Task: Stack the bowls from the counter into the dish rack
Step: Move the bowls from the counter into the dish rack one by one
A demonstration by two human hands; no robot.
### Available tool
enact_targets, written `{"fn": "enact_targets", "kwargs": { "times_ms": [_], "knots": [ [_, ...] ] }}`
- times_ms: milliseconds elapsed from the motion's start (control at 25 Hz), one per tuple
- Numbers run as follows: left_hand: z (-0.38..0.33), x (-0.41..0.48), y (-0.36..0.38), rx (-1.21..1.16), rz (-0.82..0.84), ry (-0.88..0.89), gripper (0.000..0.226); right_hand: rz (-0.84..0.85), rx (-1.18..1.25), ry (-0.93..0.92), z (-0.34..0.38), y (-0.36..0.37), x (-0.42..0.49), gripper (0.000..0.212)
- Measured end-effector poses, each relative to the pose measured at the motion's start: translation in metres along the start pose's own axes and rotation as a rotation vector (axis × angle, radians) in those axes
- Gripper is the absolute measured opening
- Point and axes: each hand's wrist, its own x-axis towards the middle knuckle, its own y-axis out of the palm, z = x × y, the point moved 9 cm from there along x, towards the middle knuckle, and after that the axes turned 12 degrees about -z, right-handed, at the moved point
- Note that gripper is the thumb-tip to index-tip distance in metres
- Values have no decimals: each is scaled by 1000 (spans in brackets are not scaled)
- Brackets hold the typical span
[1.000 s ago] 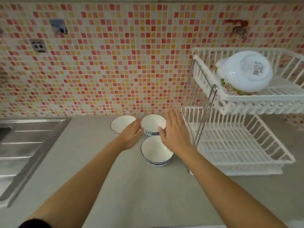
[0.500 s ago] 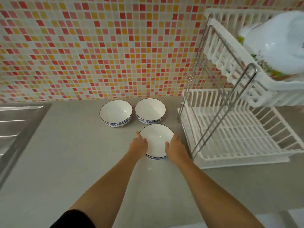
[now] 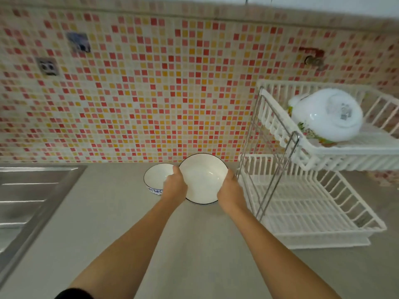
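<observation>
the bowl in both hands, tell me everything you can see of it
The bowl is round and white inside with a thin dark rim line, and it looks like glazed ceramic. It is empty and tilted so its opening faces the camera. The left hand grips its left edge and the right hand its right edge. It looks raised off the counter, just left of the dish rack, and it partly hides a second bowl behind it. Its outside is hidden.
</observation>
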Motion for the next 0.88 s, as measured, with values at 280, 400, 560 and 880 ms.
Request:
{"fn": "enact_targets", "kwargs": {
  "times_ms": [280,400,560,880],
  "knots": [
    [-80,-26,-161,-355,-407,249,41,-384,248,-231,100,-157,-4,53],
    [-117,-52,-202,-497,-559,400,39,-485,311,-289,116,-218,-6,37],
    [-174,-75,-229,-624,-630,545,41,-629,323,-389,115,-291,-10,35],
    [-320,-120,-200,-666,-209,930,71,-1057,265,-760,24,-411,-11,45]
  ]
}}
